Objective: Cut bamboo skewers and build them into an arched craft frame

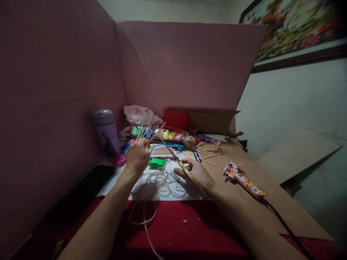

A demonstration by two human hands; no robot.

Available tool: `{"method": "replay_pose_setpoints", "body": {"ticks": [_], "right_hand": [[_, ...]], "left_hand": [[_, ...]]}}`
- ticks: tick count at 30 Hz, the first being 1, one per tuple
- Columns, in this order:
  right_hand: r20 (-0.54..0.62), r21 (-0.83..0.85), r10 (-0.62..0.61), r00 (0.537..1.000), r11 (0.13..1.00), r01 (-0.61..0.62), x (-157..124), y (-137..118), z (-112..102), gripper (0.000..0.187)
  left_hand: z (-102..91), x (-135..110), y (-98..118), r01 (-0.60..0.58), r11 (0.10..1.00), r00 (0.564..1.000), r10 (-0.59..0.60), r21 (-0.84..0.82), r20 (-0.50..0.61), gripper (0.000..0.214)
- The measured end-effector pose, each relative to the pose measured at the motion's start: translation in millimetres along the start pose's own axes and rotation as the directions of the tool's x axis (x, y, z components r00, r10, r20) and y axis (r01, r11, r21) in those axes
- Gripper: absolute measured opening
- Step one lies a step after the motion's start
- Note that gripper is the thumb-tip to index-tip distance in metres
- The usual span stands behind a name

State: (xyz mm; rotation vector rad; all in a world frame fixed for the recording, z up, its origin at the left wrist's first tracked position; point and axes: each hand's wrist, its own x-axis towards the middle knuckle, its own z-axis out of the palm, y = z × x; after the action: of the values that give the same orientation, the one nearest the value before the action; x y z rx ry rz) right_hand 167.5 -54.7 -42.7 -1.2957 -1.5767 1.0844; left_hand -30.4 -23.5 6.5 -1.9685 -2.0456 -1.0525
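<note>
tan sticks [140,134] stand in a loose bunch out of the left hand [137,153], whose fingers are clenched round them, the tips splaying upward. the right hand [195,172], just beside, grasps what looks like a knife [190,176], its wooden handle passing between thumb and fingers; the thin blade slants up and to the left, its tip near the sticks but seemingly apart from them. to work well here, the bunch wants a more even grip: level the ends so that no stick slides past its neighbours, and tuck the left fingers well below wherever the blade might meet wood. the handle looks rather lightly held, so a closer grasp would steady the edge, ideally angled away from the left wrist. light strokes on a few sticks would probably behave better than one hard push through all, since thin rods may roll or splinter. twine [162,177] lies looped on the white paper [164,198] and trails over the red cloth [187,233], where a wrist could snag it; it is best nudged aside. loose sticks [208,150] lie beyond the right hand, and the glue gun [241,178] rests on the cardboard [244,216], its cord worth a wide berth.
</note>
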Motion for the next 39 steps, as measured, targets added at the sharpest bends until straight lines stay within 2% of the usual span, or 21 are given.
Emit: {"method": "replay_pose_setpoints", "body": {"ticks": [2, 4, 7, 10, 13, 15, 18, 20, 21, 24, 25, 26, 28, 31, 34, 39], "right_hand": [[-0.041, -0.025, 0.059, 0.997, 0.998, -0.060, 3, 3, 4, 0.043], [-0.090, -0.130, 0.053, 0.995, 0.989, -0.065, 6, 7, 8, 0.038], [-0.135, -0.412, -0.108, 0.985, 0.910, 0.043, 8, 12, 11, 0.033], [-0.095, -0.616, -0.257, 0.962, 0.774, 0.145, 7, 11, 15, 0.036], [-0.118, -0.725, -0.300, 0.947, 0.677, 0.124, 4, 8, 18, 0.042], [-0.120, -0.774, -0.301, 0.946, 0.625, 0.101, 2, 6, 19, 0.037], [-0.072, -0.832, -0.372, 0.925, 0.534, 0.150, -1, 4, 16, 0.023], [-0.098, -0.842, -0.503, 0.859, 0.502, 0.198, -5, 0, 12, 0.019], [-0.144, -0.837, -0.583, 0.799, 0.502, 0.216, -6, -2, 10, 0.019], [-0.274, -0.831, -0.770, 0.577, 0.491, 0.260, -10, -9, 2, 0.021], [-0.274, -0.842, -0.805, 0.527, 0.466, 0.273, -11, -11, -1, 0.022], [-0.251, -0.855, -0.828, 0.501, 0.432, 0.285, -11, -12, -4, 0.023], [-0.174, -0.879, -0.841, 0.513, 0.368, 0.304, -9, -13, -9, 0.026], [-0.091, -0.893, -0.813, 0.575, 0.322, 0.314, -6, -10, -14, 0.023], [-0.063, -0.897, -0.784, 0.618, 0.316, 0.309, -6, -8, -14, 0.023], [-0.038, -0.880, -0.755, 0.655, 0.336, 0.335, -8, -5, -12, 0.025]], "left_hand": [[1.2, 3, -3, -0.008, 0.985, 1.000, 0.005, -0.174, -0.020, 0.033], [4.1, 3, -2, -0.054, 0.940, 0.999, 0.052, -0.338, -0.013, 0.034], [9.7, -1, 4, -0.090, 0.867, 0.990, 0.132, -0.489, 0.050, 0.034], [14.8, -7, 9, -0.104, 0.840, 0.981, 0.176, -0.533, 0.086, 0.035], [18.2, -11, 12, -0.138, 0.839, 0.978, 0.201, -0.527, 0.063, 0.037], [18.6, -13, 13, -0.160, 0.846, 0.976, 0.212, -0.509, 0.045, 0.038], [16.0, -15, 16, -0.197, 0.865, 0.972, 0.234, -0.461, 0.023, 0.039], [12.7, -18, 18, -0.228, 0.879, 0.966, 0.258, -0.420, 0.016, 0.040], [11.0, -19, 19, -0.245, 0.885, 0.962, 0.273, -0.396, 0.014, 0.040], [7.5, -23, 22, -0.324, 0.896, 0.940, 0.341, -0.304, 0.003, 0.038], [7.3, -24, 22, -0.359, 0.894, 0.928, 0.372, -0.268, -0.002, 0.038], [7.7, -25, 23, -0.396, 0.889, 0.914, 0.405, -0.230, -0.009, 0.037], [9.6, -26, 23, -0.463, 0.875, 0.885, 0.465, -0.141, -0.025, 0.036], [13.5, -27, 22, -0.505, 0.863, 0.862, 0.504, 0.000, -0.059, 0.035], [15.5, -29, 22, -0.511, 0.855, 0.853, 0.517, 0.088, -0.065, 0.038], [14.8, -31, 23, -0.505, 0.849, 0.853, 0.518, 0.156, -0.063, 0.045]]}}
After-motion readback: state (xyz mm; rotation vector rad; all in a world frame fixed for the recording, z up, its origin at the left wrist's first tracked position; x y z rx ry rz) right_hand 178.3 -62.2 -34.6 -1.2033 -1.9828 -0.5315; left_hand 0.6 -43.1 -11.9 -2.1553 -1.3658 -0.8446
